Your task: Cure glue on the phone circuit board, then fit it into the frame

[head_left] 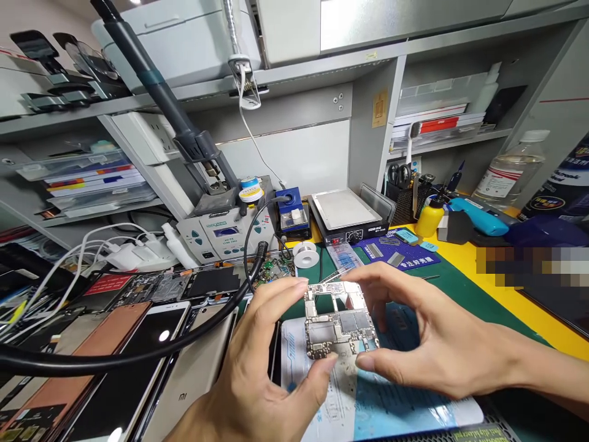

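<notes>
**Two hands holding a phone circuit board over a printed sheet**

A bare phone circuit board with silver metal shields is hanging in the air at the middle of the view, near the person and just above a printed blue-and-white sheet. The left hand is gripping its left side, and the right hand is reaching in from the right to grip the other side. The fingers are spread wide around the board, each hand pinching its edge between thumb and forefinger.

Under the sheet, a green mat is lying on the yellow bench. A roll of solder wire is sitting just beyond the board, and a black hose is curving across the left side above a row of opened phones. Farther back, a soldering station is standing at the left and a hot plate is sitting at the center. A purple mat is lying to the right of the hot plate, with a yellow bottle standing beyond it.
</notes>
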### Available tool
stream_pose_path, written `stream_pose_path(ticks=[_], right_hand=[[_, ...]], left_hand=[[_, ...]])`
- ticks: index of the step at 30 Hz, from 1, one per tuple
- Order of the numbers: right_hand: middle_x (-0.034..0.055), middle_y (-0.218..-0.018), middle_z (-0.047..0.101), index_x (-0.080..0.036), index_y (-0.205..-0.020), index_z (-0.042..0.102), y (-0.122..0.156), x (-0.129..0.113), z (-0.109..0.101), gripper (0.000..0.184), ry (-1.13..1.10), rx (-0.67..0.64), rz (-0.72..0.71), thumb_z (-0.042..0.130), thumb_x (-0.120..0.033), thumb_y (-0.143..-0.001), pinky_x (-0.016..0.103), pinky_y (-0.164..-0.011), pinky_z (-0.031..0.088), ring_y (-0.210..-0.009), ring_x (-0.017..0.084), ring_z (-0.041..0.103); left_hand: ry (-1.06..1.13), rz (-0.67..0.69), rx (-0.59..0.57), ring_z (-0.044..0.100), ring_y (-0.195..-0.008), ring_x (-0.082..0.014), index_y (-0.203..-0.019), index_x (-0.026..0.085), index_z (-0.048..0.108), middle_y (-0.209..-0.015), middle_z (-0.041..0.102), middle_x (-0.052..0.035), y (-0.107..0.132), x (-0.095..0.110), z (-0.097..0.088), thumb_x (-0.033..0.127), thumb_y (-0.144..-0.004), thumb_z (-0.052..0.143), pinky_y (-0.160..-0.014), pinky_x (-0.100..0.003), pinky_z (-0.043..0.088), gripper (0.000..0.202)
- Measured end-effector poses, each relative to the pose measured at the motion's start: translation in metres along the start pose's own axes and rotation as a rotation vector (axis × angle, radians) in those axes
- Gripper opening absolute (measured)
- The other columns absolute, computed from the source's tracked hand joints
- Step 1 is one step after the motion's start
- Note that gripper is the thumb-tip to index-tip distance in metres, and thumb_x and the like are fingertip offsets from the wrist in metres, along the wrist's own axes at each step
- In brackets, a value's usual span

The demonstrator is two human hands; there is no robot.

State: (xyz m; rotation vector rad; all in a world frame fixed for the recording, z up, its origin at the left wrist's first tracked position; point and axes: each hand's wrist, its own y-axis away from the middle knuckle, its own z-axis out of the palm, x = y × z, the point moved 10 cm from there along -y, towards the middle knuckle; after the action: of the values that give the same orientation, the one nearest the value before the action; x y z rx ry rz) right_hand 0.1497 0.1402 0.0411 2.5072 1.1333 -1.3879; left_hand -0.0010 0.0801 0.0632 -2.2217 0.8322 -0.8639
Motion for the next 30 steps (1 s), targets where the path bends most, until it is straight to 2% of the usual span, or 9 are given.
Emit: stream_pose_path(ticks=[7, 11, 15, 18, 20, 23, 25, 27, 30], right_hand=[[0.0044, -0.103, 0.067, -0.022, -0.123, 0.050, 0.001, -0.002, -0.001, 0.055, -0.011, 0.004, -0.001, 0.077, -0.033, -0.076, 0.027, -0.073, 0.057, -0.086, 0.018, 0.064], [0.0043, -0.103, 0.068, -0.023, -0.125, 0.047, 0.001, -0.001, 0.003, 0.058, -0.052, -0.031, 0.029, 0.076, -0.030, -0.075, 0.028, -0.073, 0.056, -0.090, 0.020, 0.065], [0.0065, -0.104, 0.067, -0.021, -0.123, 0.049, 0.000, 0.003, 0.003, 0.058, -0.101, -0.078, 0.106, 0.077, -0.033, -0.074, 0.030, -0.071, 0.054, -0.093, 0.023, 0.064], [0.0065, -0.103, 0.066, -0.021, -0.119, 0.052, 0.000, 0.008, 0.005, 0.052, -0.209, -0.133, 0.174, 0.076, -0.039, -0.077, 0.032, -0.073, 0.053, -0.091, 0.022, 0.063], [0.0053, -0.103, 0.065, -0.021, -0.119, 0.053, 0.000, 0.010, 0.010, 0.051, -0.353, -0.181, 0.209, 0.075, -0.041, -0.078, 0.031, -0.073, 0.052, -0.087, 0.019, 0.061], [0.0012, -0.089, 0.063, -0.020, -0.114, 0.056, -0.001, 0.015, 0.015, 0.047, -0.516, -0.182, 0.280, 0.078, -0.040, -0.078, 0.026, -0.067, 0.048, -0.075, 0.013, 0.056], [-0.0014, -0.074, 0.062, -0.017, -0.099, 0.061, -0.002, 0.023, 0.017, 0.036, -0.545, -0.158, 0.351, 0.079, -0.040, -0.079, 0.022, -0.061, 0.043, -0.065, 0.010, 0.051], [-0.0006, -0.067, 0.064, -0.015, -0.086, 0.063, -0.002, 0.029, 0.020, 0.031, -0.571, -0.148, 0.405, 0.078, -0.041, -0.080, 0.021, -0.056, 0.041, -0.059, 0.009, 0.051], [0.0014, -0.065, 0.068, -0.015, -0.080, 0.065, -0.003, 0.031, 0.026, 0.031, -0.664, -0.178, 0.437, 0.078, -0.043, -0.080, 0.020, -0.053, 0.043, -0.056, 0.009, 0.055]], left_hand=[[-0.010, 0.039, -0.016, 0.052, -0.127, -0.0243, -0.125, 0.012, 0.055, -0.135, 0.050, -0.0149, -0.003, 0.006, 0.001, 0.009, -0.078, 0.067, -0.110, -0.038, 0.045, 0.048], [0.010, 0.047, -0.038, 0.053, -0.124, -0.0253, -0.122, 0.012, 0.058, -0.134, 0.050, -0.0153, -0.002, 0.006, 0.003, 0.007, -0.078, 0.066, -0.106, -0.042, 0.047, 0.046], [-0.006, 0.053, -0.065, 0.056, -0.114, -0.0209, -0.122, 0.014, 0.061, -0.126, 0.053, -0.0137, -0.001, -0.001, 0.009, 0.000, -0.082, 0.061, -0.096, -0.038, 0.051, 0.042], [-0.003, 0.067, -0.035, 0.057, -0.106, -0.0183, -0.120, 0.017, 0.064, -0.118, 0.058, -0.0105, -0.001, -0.002, 0.007, -0.003, -0.085, 0.060, -0.092, -0.035, 0.050, 0.040], [0.017, 0.041, -0.018, 0.059, -0.101, -0.0170, -0.115, 0.020, 0.065, -0.109, 0.063, -0.0063, -0.002, -0.004, 0.005, 0.001, -0.086, 0.062, -0.092, -0.034, 0.049, 0.035], [0.047, -0.108, -0.016, 0.064, -0.092, -0.0122, -0.107, 0.023, 0.063, -0.096, 0.067, 0.0006, -0.004, -0.012, 0.003, 0.007, -0.092, 0.060, -0.087, -0.026, 0.050, 0.022], [0.076, -0.234, -0.051, 0.065, -0.081, -0.0091, -0.103, 0.024, 0.062, -0.090, 0.068, 0.0033, -0.002, -0.020, 0.005, 0.013, -0.096, 0.057, -0.075, -0.020, 0.051, 0.014], [0.163, -0.379, -0.107, 0.062, -0.069, -0.0081, -0.099, 0.023, 0.063, -0.083, 0.067, 0.0044, 0.002, -0.028, 0.010, 0.023, -0.098, 0.055, -0.064, -0.018, 0.050, 0.008], [0.359, -0.615, -0.177, 0.057, -0.061, -0.0085, -0.093, 0.021, 0.066, -0.076, 0.063, 0.0031, 0.010, -0.040, 0.020, 0.039, -0.097, 0.055, -0.057, -0.018, 0.048, 0.021]])
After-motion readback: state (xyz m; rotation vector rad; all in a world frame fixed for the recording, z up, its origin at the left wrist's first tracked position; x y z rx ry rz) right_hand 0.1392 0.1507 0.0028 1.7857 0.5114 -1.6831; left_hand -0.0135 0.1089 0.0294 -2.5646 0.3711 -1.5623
